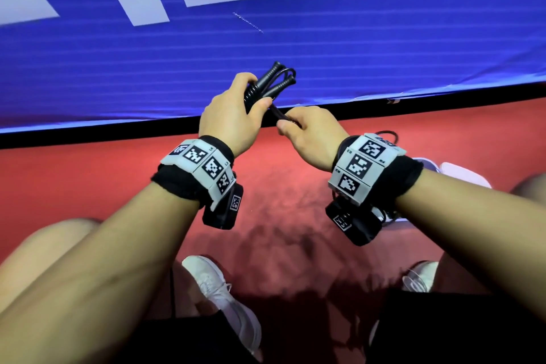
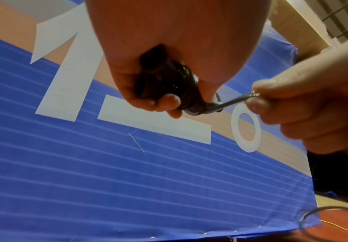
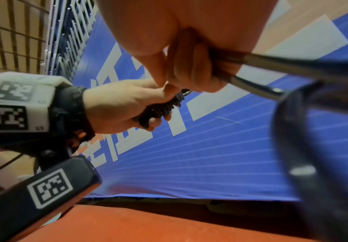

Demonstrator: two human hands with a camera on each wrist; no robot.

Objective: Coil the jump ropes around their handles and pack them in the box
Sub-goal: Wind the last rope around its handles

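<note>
The left hand [image 1: 233, 115] was clenched round one bundle of two black handles [image 1: 273, 77], held together so the jump rope [image 2: 186, 91] already wound on them could not slip, in the air above the near edge of the blue mat [image 1: 384, 47]. The right hand [image 1: 310, 133], just to its right, pinched the free end of the rope [image 1: 279, 115], judged to be kept taut for a further turn. Counted: one rope, two handles; no box was in view.

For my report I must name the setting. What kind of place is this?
Probably a sports hall or gym: red sports flooring, a large blue banner with white lettering, and a black jump rope being coiled.
</note>
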